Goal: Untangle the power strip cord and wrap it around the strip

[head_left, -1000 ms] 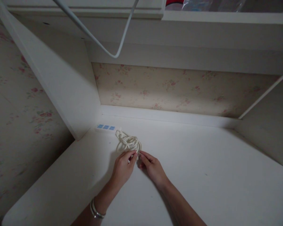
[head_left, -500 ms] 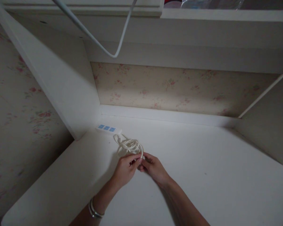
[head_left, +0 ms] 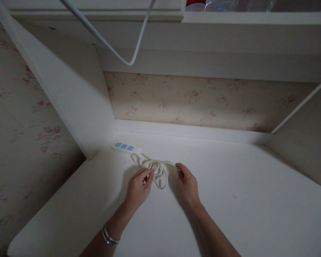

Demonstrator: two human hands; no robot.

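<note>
A white power strip (head_left: 126, 147) with blue socket faces lies near the back left of the white desk. Its pale cord (head_left: 158, 167) forms a loose, tangled coil just in front of it. My left hand (head_left: 139, 185) pinches part of the coil between thumb and fingertips. To the right, my right hand (head_left: 186, 180) is closed round the cord's end, from which a length runs back left to the coil. Whatever plug sits at that end is mostly hidden by my fingers. Silver bangles (head_left: 110, 235) circle my left wrist.
A bent white rod or cable (head_left: 130, 63) hangs in front at the top. The desk (head_left: 243, 221) is bounded by a left side panel (head_left: 80, 107), a right panel and a low back ledge. Above runs a shelf (head_left: 243, 17) with plastic-wrapped items.
My right hand has moved right, drawing the cord's end away from the coil. My left hand has shifted slightly left. The coil has spread, with a loop now hanging toward me.
</note>
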